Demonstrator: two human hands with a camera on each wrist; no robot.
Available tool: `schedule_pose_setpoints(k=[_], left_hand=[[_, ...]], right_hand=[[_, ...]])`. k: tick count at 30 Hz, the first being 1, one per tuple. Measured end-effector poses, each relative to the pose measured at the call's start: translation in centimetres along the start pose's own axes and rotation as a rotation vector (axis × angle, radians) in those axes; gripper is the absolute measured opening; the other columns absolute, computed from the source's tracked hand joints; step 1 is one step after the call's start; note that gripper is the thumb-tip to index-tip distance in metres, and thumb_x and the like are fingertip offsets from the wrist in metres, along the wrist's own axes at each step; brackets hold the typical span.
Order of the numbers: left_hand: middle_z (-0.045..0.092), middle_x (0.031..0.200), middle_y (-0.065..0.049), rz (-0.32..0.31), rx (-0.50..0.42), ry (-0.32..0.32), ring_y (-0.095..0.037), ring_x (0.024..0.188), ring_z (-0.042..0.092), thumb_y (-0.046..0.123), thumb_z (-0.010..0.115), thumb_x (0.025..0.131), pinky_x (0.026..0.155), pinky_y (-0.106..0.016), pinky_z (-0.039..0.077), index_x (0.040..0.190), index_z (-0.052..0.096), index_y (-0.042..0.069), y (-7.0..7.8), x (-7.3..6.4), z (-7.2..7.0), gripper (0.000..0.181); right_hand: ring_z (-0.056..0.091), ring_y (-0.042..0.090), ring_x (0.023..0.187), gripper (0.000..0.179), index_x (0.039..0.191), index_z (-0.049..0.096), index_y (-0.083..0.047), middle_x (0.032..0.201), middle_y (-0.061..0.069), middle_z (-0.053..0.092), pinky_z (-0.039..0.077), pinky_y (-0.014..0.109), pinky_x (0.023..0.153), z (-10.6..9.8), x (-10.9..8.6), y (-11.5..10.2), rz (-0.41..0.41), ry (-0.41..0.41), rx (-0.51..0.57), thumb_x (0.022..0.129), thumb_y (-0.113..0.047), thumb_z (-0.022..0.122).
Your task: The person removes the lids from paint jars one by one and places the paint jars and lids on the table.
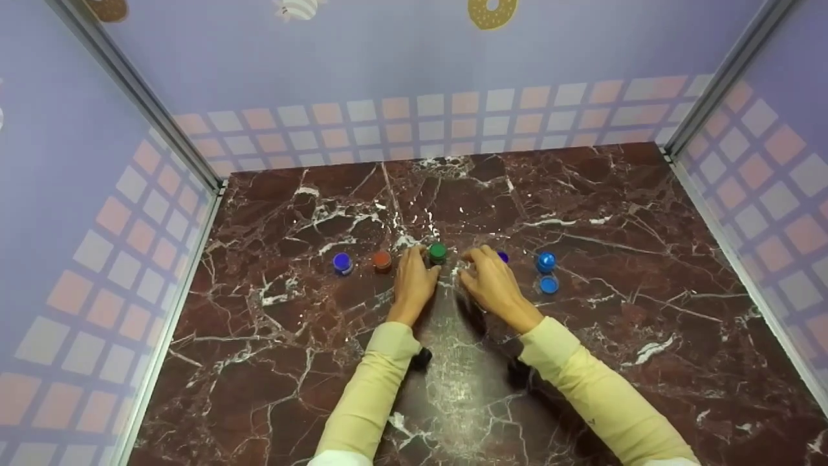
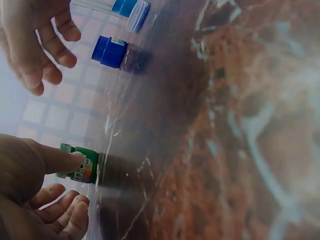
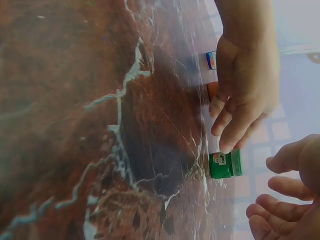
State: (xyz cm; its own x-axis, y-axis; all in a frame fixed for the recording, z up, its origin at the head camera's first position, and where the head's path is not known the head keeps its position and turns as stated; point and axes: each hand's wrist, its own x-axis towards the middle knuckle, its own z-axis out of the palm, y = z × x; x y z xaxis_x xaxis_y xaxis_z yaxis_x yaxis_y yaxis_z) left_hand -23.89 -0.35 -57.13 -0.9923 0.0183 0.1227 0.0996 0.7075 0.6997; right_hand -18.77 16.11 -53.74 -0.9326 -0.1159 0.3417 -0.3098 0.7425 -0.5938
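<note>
A small green paint jar [image 1: 438, 251] stands upright mid-table, with a label on its side. My left hand [image 1: 414, 281] is at its left, thumb against the jar's side and the index finger near it; in the left wrist view the thumb [image 2: 65, 159] overlaps the label while the other fingers curl below. To the right of the jar, my right hand [image 1: 493, 285] hovers apart from it, fingers loosely bent and holding nothing. Partly hidden behind that hand is a dark blue jar [image 1: 502, 257], seen whole as the blue jar [image 2: 110, 51] in the left wrist view.
Left of my left hand stand an orange-brown jar [image 1: 382, 261] and a blue jar [image 1: 342, 263]. Farther right, a light blue jar [image 1: 546, 261] has a round blue lid [image 1: 548, 284] lying before it. Tiled panels [image 1: 427, 123] enclose the marble-patterned table [image 1: 272, 375].
</note>
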Motion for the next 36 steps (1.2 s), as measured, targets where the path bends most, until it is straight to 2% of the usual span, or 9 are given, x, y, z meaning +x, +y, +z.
schedule_pose_setpoints(k=[9,16,25,30,36], left_hand=[[0.060,0.133,-0.015,-0.036,0.073,-0.049,-0.033,0.125,0.057,0.022,0.079,0.093,0.103,-0.046,0.047,0.140,0.059,0.005,0.6,1.3,0.7,0.054],[0.064,0.128,-0.014,0.022,0.098,-0.056,-0.031,0.122,0.058,0.023,0.080,0.092,0.102,-0.045,0.048,0.130,0.065,0.003,0.7,1.3,0.9,0.046],[0.065,0.123,-0.016,0.088,0.071,-0.094,-0.034,0.117,0.060,0.016,0.082,0.088,0.102,-0.047,0.048,0.121,0.067,0.000,0.6,0.1,0.7,0.039],[0.066,0.119,-0.016,0.127,0.083,-0.109,-0.034,0.114,0.062,0.018,0.084,0.087,0.099,-0.046,0.049,0.118,0.068,0.000,0.4,-1.0,0.6,0.040],[0.067,0.113,-0.015,0.189,0.104,-0.149,-0.033,0.109,0.063,0.016,0.082,0.088,0.097,-0.046,0.050,0.113,0.068,0.002,0.1,-2.5,0.3,0.032]], right_hand=[[0.065,0.032,0.091,0.022,0.111,0.069,0.003,0.105,0.016,0.065,0.057,0.046,0.083,0.8,1.0,-0.3,0.039,-0.051,0.010,0.090,-0.005,0.070],[0.066,0.030,0.088,0.026,0.113,0.069,0.003,0.109,0.017,0.065,0.056,0.046,0.082,0.9,1.1,-0.3,0.027,-0.059,0.034,0.089,-0.006,0.071],[0.068,0.034,0.093,0.028,0.115,0.069,0.005,0.109,0.019,0.066,0.056,0.051,0.083,1.2,0.3,0.3,0.007,-0.059,0.060,0.089,-0.004,0.072],[0.068,0.032,0.089,0.027,0.114,0.069,0.005,0.106,0.017,0.064,0.057,0.049,0.078,1.3,-0.3,0.3,0.021,-0.075,0.057,0.090,-0.006,0.073],[0.065,0.030,0.089,0.022,0.110,0.069,0.003,0.102,0.015,0.063,0.056,0.047,0.078,1.4,-1.1,-0.1,-0.027,-0.059,0.048,0.090,-0.004,0.073]])
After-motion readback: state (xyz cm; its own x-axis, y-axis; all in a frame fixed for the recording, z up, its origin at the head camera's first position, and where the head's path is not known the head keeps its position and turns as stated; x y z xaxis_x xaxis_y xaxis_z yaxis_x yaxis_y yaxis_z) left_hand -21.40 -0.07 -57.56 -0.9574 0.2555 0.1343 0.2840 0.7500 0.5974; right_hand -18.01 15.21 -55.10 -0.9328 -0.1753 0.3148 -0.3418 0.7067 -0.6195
